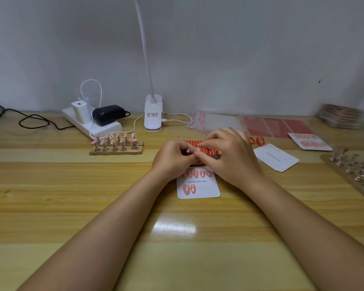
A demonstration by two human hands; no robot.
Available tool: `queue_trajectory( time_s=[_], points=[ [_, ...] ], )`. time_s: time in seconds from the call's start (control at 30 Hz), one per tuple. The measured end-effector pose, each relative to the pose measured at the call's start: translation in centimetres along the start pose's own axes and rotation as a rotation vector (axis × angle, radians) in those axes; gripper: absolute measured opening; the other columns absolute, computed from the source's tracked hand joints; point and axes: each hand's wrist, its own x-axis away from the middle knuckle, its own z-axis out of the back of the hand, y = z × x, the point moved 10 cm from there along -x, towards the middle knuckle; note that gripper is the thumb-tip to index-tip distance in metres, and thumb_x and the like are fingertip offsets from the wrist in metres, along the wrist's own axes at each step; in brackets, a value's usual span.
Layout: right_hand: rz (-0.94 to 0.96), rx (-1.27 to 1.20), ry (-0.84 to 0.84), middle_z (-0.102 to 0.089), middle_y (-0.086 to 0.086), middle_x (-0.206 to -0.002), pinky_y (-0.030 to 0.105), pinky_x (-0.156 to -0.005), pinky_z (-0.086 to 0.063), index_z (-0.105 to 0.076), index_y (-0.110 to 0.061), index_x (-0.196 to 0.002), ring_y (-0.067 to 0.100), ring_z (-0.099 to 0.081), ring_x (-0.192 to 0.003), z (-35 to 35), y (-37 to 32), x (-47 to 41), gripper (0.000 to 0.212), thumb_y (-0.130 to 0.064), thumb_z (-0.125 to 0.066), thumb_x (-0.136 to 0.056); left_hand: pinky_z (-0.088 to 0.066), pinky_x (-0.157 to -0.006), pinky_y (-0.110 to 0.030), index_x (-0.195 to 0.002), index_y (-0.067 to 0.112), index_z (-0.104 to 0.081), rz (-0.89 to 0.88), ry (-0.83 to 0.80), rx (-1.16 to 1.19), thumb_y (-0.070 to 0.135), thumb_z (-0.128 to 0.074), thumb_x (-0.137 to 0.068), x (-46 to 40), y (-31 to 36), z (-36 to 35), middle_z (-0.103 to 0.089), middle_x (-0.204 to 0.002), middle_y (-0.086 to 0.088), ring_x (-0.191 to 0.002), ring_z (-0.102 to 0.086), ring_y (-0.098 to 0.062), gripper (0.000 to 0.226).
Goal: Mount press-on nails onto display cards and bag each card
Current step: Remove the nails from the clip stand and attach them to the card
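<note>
A white display card (pixel 204 191) printed "Handmade Nail" lies in front of me, with a row of pink nails along its top and two more at its lower left. Just above it my left hand (pixel 172 158) and my right hand (pixel 229 153) meet, fingertips pinching a small pink nail (pixel 188 151) between them. Under my hands lies a red striped adhesive sheet (pixel 200 143), with a metal nail stand (pixel 216 156) beside my right fingers. A wooden holder (pixel 117 151) to the left carries several pink nails on stands.
Blank white cards (pixel 276 157) lie to the right, a filled card (pixel 310 141) and red sheets (pixel 277 127) beyond them. Clear bags (pixel 200 120) sit behind my hands. A wooden rack of bare metal stands (pixel 353 173) is far right. A power strip (pixel 88 122) and lamp base (pixel 153 114) stand at the back.
</note>
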Motion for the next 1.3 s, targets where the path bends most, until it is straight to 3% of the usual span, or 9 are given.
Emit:
queue_trajectory(
  time_s=[0.27,0.57,0.7,0.8,0.87,0.97,1.13,1.23,1.3],
  points=[
    [0.054,0.038,0.010,-0.064,0.002,-0.086,0.031,-0.081,-0.031,-0.074,-0.015,-0.092,0.022,-0.056,-0.086,0.0,-0.5,0.2,0.014,-0.022,-0.068,-0.082,-0.041,-0.055,-0.018,-0.063,0.031,-0.062,-0.022,0.019,0.018,0.017,-0.070,-0.081,-0.2,-0.1,0.1,-0.060,-0.063,0.013,-0.059,-0.055,0.000,0.024],
    [0.051,0.036,-0.003,-0.063,-0.001,-0.091,0.025,-0.083,-0.023,-0.074,-0.017,-0.094,0.018,-0.052,-0.092,-0.1,-0.3,-0.2,0.016,-0.025,-0.063,-0.086,-0.048,-0.062,-0.029,-0.064,0.029,-0.062,-0.024,0.015,-0.012,0.023,-0.069,-0.081,-0.2,0.0,0.0,-0.063,-0.067,0.008,-0.065,-0.060,-0.006,0.020],
    [-0.028,-0.041,0.032,-0.064,-0.002,-0.093,0.027,-0.083,-0.024,-0.075,-0.016,-0.089,0.018,-0.050,-0.093,0.3,0.6,-0.7,0.016,-0.026,-0.061,-0.087,-0.044,-0.060,-0.024,-0.064,0.026,-0.064,-0.023,0.015,-0.012,0.023,-0.073,-0.079,-0.1,-0.1,0.0,-0.062,-0.066,0.009,-0.061,-0.056,-0.003,0.017],
    [-0.083,-0.062,0.048,-0.064,-0.003,-0.096,0.027,-0.084,-0.023,-0.074,-0.016,-0.090,0.017,-0.051,-0.097,0.2,1.3,-0.8,0.017,-0.026,-0.061,-0.087,-0.050,-0.067,-0.033,-0.071,0.021,-0.068,-0.005,0.018,-0.017,0.024,-0.073,-0.078,-0.2,-0.1,-0.1,-0.066,-0.074,0.002,-0.071,-0.063,-0.013,0.010],
    [-0.160,-0.113,0.099,-0.064,-0.002,-0.095,0.028,-0.087,-0.029,-0.074,-0.015,-0.090,0.018,-0.053,-0.096,0.5,2.0,-0.8,0.017,-0.025,-0.061,-0.088,-0.050,-0.068,-0.033,-0.071,0.021,-0.067,0.006,0.017,-0.012,0.025,-0.073,-0.078,-0.2,-0.2,-0.1,-0.066,-0.074,0.003,-0.071,-0.064,-0.015,0.010],
    [-0.283,-0.296,0.197,-0.059,-0.004,-0.087,0.044,-0.087,-0.043,-0.073,-0.011,-0.091,0.020,-0.057,-0.091,1.8,3.0,-0.7,0.017,-0.022,-0.063,-0.087,-0.051,-0.067,-0.030,-0.068,0.025,-0.064,0.019,0.001,-0.004,0.026,-0.073,-0.078,-0.1,-0.4,-0.2,-0.064,-0.069,0.011,-0.065,-0.061,-0.005,0.014],
    [-0.209,-0.384,0.262,-0.057,-0.008,-0.085,0.040,-0.084,-0.046,-0.073,-0.014,-0.089,0.013,-0.056,-0.088,4.4,0.7,-1.1,0.013,-0.023,-0.065,-0.086,-0.053,-0.077,-0.040,-0.073,0.020,-0.067,0.011,-0.004,-0.004,0.026,-0.073,-0.078,-0.1,-0.2,-0.2,-0.067,-0.076,0.004,-0.077,-0.065,-0.017,0.010],
    [-0.146,-0.407,0.291,-0.059,-0.006,-0.084,0.031,-0.079,-0.045,-0.073,-0.014,-0.089,0.010,-0.055,-0.086,6.1,-0.5,-1.2,0.012,-0.023,-0.065,-0.086,-0.053,-0.079,-0.043,-0.071,0.022,-0.066,0.010,-0.004,0.002,0.026,-0.073,-0.078,0.1,-0.1,-0.1,-0.066,-0.076,0.005,-0.078,-0.065,-0.017,0.011],
    [-0.090,-0.387,0.271,-0.059,-0.005,-0.083,0.032,-0.078,-0.045,-0.073,-0.014,-0.088,0.012,-0.055,-0.084,6.5,-1.1,-0.7,0.012,-0.023,-0.066,-0.085,-0.053,-0.078,-0.042,-0.069,0.024,-0.065,0.008,-0.001,0.005,0.026,-0.073,-0.078,0.0,-0.2,-0.1,-0.066,-0.076,0.006,-0.078,-0.065,-0.017,0.013]
  ],
)
